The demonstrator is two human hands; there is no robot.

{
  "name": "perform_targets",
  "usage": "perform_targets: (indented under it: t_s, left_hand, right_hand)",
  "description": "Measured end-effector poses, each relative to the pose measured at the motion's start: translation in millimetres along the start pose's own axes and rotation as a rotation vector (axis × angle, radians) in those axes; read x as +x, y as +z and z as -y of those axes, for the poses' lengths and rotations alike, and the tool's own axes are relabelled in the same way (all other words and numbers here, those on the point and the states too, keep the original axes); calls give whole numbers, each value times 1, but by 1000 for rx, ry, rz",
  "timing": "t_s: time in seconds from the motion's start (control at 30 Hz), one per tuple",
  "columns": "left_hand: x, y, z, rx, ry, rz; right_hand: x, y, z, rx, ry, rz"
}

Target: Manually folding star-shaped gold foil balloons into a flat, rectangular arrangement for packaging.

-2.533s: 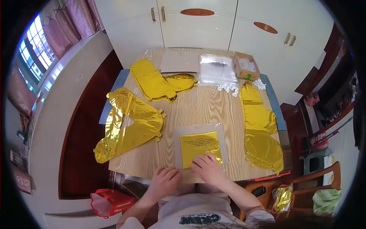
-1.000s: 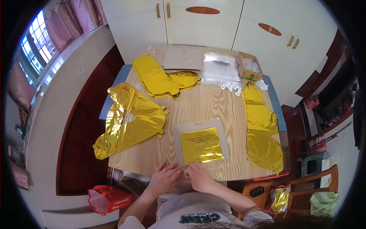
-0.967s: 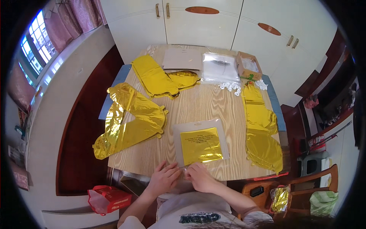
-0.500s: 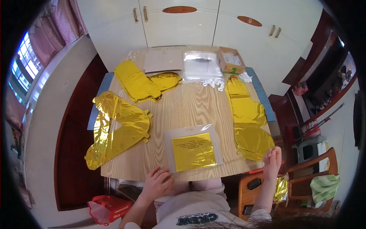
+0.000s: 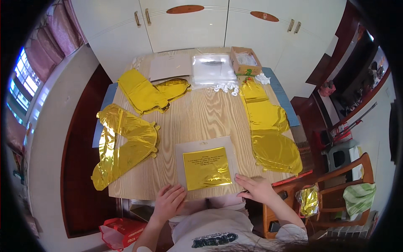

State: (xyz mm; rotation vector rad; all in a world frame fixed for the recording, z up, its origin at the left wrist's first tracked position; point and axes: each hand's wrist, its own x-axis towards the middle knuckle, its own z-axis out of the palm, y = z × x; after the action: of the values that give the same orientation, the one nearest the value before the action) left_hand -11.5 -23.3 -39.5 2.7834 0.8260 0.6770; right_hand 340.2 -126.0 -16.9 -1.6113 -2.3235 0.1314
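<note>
A clear plastic bag (image 5: 234, 178) lies flat at the near edge of the table, with a pale backing card (image 5: 179, 161) and a folded gold foil balloon (image 5: 206, 169) inside; small dark print shows on the foil. My left hand (image 5: 170, 202) rests at the table edge by the bag's lower left corner, fingers spread, holding nothing. On the other side, my right hand (image 5: 257, 190) lies with outstretched fingertips touching the bag's right edge. Flat gold foil balloons lie at the left (image 5: 126, 143), far left (image 5: 147, 90) and right (image 5: 273, 130).
At the back are pale cards (image 5: 170, 67), a stack of clear bags (image 5: 213, 69), several small white rings (image 5: 226, 87) and a cardboard box (image 5: 246, 62). A wooden chair (image 5: 364, 168) with a gold foil packet (image 5: 310, 200) stands at the right. A red bag (image 5: 121, 231) sits below left.
My right hand has come down and left from beyond the table's right side to the bag's edge. My left hand stays near the corner. The bag's raised right side now lies flatter.
</note>
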Motion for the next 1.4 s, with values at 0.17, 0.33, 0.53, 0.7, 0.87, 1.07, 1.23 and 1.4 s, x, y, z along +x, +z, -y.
perform_targets:
  t_s: [0.17, 0.33, 0.53, 0.7, 0.87, 1.07, 1.23, 1.4]
  left_hand:
    - [1, 1, -2, 3, -7, -23]
    - [0, 5, 1, 20, 17, -97]
    - [-6, 10, -6, -97, -86, -182]
    - [-2, 15, -13, -139, -212, -257]
    - [7, 19, -17, -133, -300, -334]
    - [11, 24, -20, -23, -309, -338]
    - [19, 24, -24, 9, -364, -269]
    - [27, 20, -28, 81, -370, -183]
  right_hand:
    - [-5, 10, -2, -30, 42, -32]
    - [-4, 11, 0, -41, 3, -117]
    - [-7, 19, 14, -46, 8, -304]
    - [-4, 33, 19, -19, 82, -423]
    - [3, 34, 31, 2, 200, -450]
    - [10, 43, 36, -24, 249, -515]
    - [11, 43, 38, -41, 271, -486]
    - [16, 41, 40, -29, 365, -450]
